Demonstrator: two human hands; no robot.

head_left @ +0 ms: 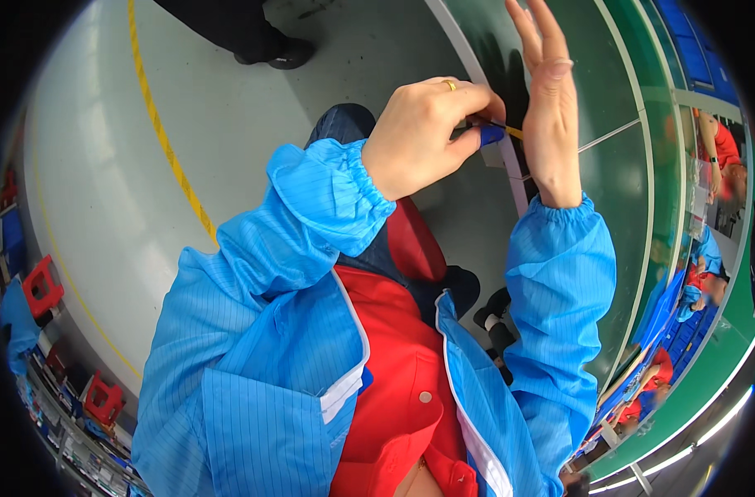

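Note:
My left hand (431,128) is closed in a pinch above the table's near edge, a ring on one finger and a blue cover on the thumb tip. A thin piece with a yellow end (515,132) sticks out from between its thumb and fingers toward the other hand; its kind is too small to tell. To the right, my right hand (553,124) is held edge-on with the fingers stretched out. The yellow end comes close to the right palm, and I cannot tell whether they touch. Nothing shows in the right hand.
A green-topped table (613,174) with a pale edge extends along the right. Blue bins (688,45) and people in red and blue stand beyond it. Red stools (42,286) are at the far left. Another person's dark shoe (290,54) rests on the grey floor near a yellow line (166,149).

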